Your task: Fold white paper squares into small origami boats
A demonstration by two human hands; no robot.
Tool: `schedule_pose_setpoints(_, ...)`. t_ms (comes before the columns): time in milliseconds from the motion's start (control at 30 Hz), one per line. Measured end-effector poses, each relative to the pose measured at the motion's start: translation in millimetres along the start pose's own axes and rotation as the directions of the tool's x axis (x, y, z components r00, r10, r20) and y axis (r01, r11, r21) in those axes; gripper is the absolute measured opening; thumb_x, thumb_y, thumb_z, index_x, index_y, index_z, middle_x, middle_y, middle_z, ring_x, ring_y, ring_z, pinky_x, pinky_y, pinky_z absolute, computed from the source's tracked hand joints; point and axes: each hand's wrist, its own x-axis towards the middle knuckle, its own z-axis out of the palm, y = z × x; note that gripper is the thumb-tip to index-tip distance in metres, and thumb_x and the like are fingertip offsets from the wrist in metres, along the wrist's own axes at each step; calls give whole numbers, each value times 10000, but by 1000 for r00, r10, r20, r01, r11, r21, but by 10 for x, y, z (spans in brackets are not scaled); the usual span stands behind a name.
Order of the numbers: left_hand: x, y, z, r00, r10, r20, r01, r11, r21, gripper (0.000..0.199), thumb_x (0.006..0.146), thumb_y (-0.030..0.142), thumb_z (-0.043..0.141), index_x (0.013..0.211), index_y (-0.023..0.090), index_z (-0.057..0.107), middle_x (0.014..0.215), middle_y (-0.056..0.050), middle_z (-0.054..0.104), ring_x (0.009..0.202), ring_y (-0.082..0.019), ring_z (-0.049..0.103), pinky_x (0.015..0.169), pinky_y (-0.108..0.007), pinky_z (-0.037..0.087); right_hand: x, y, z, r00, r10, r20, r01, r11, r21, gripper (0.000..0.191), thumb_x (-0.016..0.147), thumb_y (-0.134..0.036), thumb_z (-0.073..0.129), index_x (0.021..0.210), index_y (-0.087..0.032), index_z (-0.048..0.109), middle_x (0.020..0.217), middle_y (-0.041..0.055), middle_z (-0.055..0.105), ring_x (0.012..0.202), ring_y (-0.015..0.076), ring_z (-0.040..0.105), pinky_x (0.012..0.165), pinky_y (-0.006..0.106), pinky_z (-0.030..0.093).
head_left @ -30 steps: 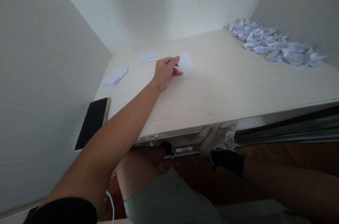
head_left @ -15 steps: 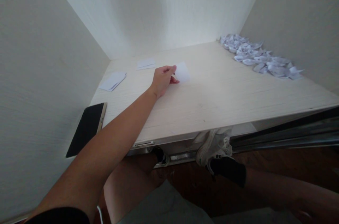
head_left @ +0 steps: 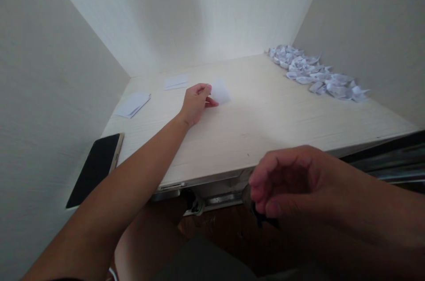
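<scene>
My left hand (head_left: 198, 100) reaches out over the white desk top, its thumb and fingers closed on the left edge of a small white sheet of paper (head_left: 221, 91). The sheet lies flat or nearly flat on the desk. My right hand (head_left: 292, 179) is raised above the desk's front edge, close to the camera. Its fingers curl loosely, with a gap between them and the thumb, and nothing shows inside.
White paper slips (head_left: 133, 105) lie at the left, and more slips (head_left: 175, 82) by the back wall. A dark-screened tablet (head_left: 94, 168) rests at the left edge. Several folded paper pieces (head_left: 315, 73) are heaped along the right wall. Panels enclose the desk on three sides.
My right hand has come into view from the lower right and risen to the desk's front edge. My left hand stays at the same sheet while the view shifts slightly.
</scene>
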Motion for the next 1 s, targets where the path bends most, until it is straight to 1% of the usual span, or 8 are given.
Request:
schedule_pose_setpoints(133, -4, -17, -14, 1000, 14, 9, -14, 1000, 0, 55, 913, 154, 713, 927, 168, 662, 644, 52, 607, 527, -92, 625, 596, -236, 597, 337, -100, -110, 996, -55, 74, 50, 996, 71, 258, 719, -184, 882, 936, -232, 750, 796, -7, 794, 711, 149, 759, 682, 256, 608)
schedule_pose_setpoints(233, 0, -26, -17, 999, 37, -5, -37, 999, 2, 101, 879, 145, 730, 965, 164, 681, 661, 45, 635, 538, -86, 609, 577, -219, 580, 665, -38, -314, 958, -238, -161, 222, 969, -112, 230, 728, -233, 880, 905, -211, 734, 724, 6, 781, 630, 160, 727, 615, 279, 587)
schedule_pose_setpoints(367, -16, -14, -8, 997, 76, -4, -76, 997, 6, 109, 844, 161, 750, 947, 156, 715, 701, 26, 666, 564, -78, 587, 488, -168, 508, 1175, 172, -663, 665, -470, -581, 301, 880, -369, 216, 808, -346, 830, 867, -195, 688, 643, 5, 703, 550, 151, 652, 543, 293, 527)
schedule_pose_setpoints(433, -36, -8, 0, 995, 97, 10, -98, 995, 9, 130, 825, 176, 770, 946, 152, 731, 713, 13, 688, 601, -91, 615, 478, -165, 503, 1397, 269, -801, 575, -490, -655, 330, 872, -363, 269, 820, -371, 809, 966, -194, 670, 802, 36, 736, 670, 171, 693, 602, 315, 569)
schedule_pose_setpoints(533, -66, -10, 4, 989, 139, 59, -139, 990, 12, 199, 796, 231, 808, 961, 146, 735, 755, -9, 734, 647, -118, 676, 508, -194, 551, 1641, 331, -906, 628, -499, -597, 360, 866, -345, 376, 789, -343, 836, 1076, -193, 646, 934, 69, 769, 791, 189, 721, 686, 336, 585)
schedule_pose_setpoints(667, -76, -29, -7, 983, 153, 97, -155, 988, 6, 303, 763, 285, 843, 1003, 144, 724, 780, -17, 759, 674, -137, 712, 551, -230, 600, 1791, 294, -923, 680, -476, -557, 374, 879, -295, 245, 766, -183, 813, 970, -194, 678, 738, 12, 729, 659, 156, 675, 630, 307, 549)
schedule_pose_setpoints(867, -51, -58, -26, 988, 66, 141, -73, 996, 49, 317, 721, 170, 836, 1009, 130, 708, 768, -24, 775, 672, -145, 724, 600, -259, 623, 1798, 298, -963, 688, -425, -588, 433, 891, -136, 286, 730, -151, 814, 906, -228, 603, 667, -38, 703, 596, 127, 649, 614, 281, 578)
schedule_pose_setpoints(1000, -49, -47, -30, 987, 46, 156, -57, 996, 71, 333, 726, 143, 838, 1029, 129, 698, 740, -22, 764, 633, -144, 712, 631, -290, 634, 1771, 337, -989, 686, -484, -543, 447, 870, -209, 284, 721, -150, 802, 808, -237, 547, 662, -48, 665, 581, 131, 639, 552, 273, 557)
